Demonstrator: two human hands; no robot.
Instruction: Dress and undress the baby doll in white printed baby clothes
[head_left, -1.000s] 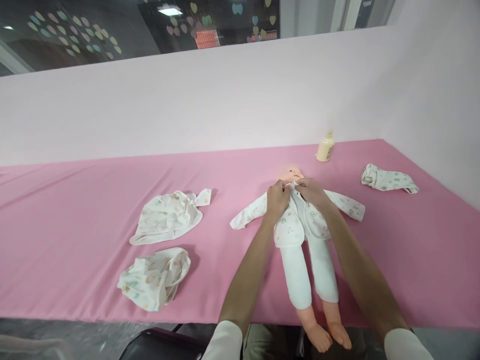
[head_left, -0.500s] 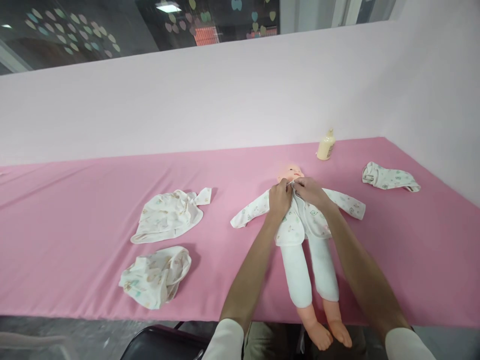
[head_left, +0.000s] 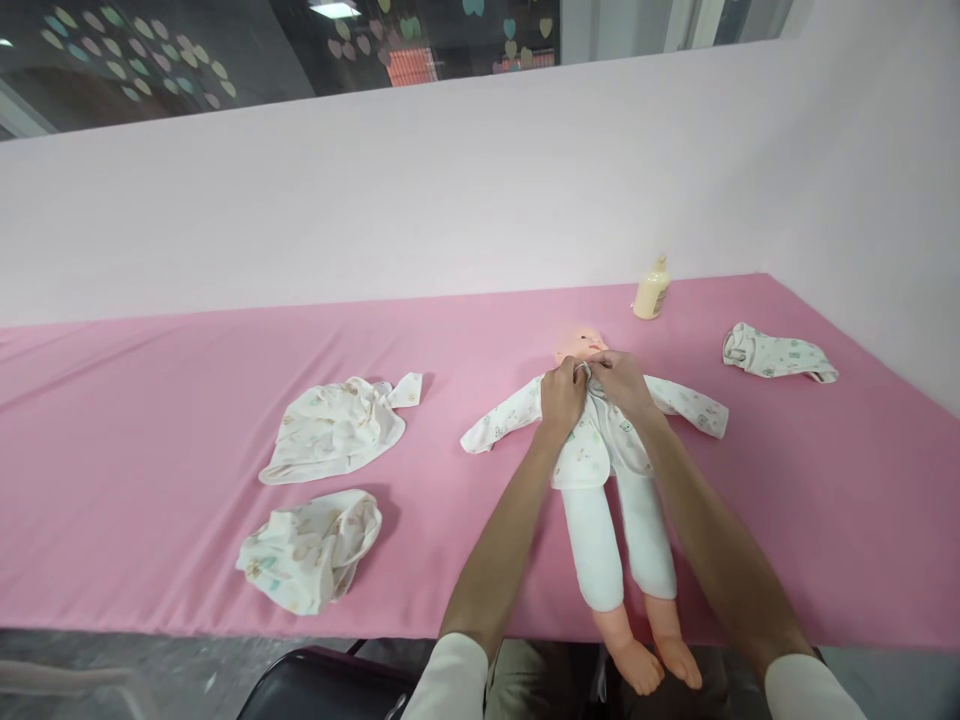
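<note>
A baby doll [head_left: 581,345] lies on its back on the pink table [head_left: 187,400], head away from me, bare feet over the near edge. It wears a white printed jacket [head_left: 600,445] and white trousers [head_left: 619,535]. My left hand [head_left: 561,395] and my right hand [head_left: 619,385] meet at the doll's neck. Both are closed, pinching the two front edges of the jacket together just under the chin. What lies between the fingertips is too small to make out.
Two loose printed baby garments lie to the left: one spread [head_left: 337,430], one bunched [head_left: 311,550] near the front edge. Another garment [head_left: 776,355] lies at the far right. A cream bottle [head_left: 651,290] stands by the pink wall. A dark chair [head_left: 322,685] is below.
My two hands have drawn closer together at the doll's collar, and the jacket front has closed a little. The doll and other garments have stayed put.
</note>
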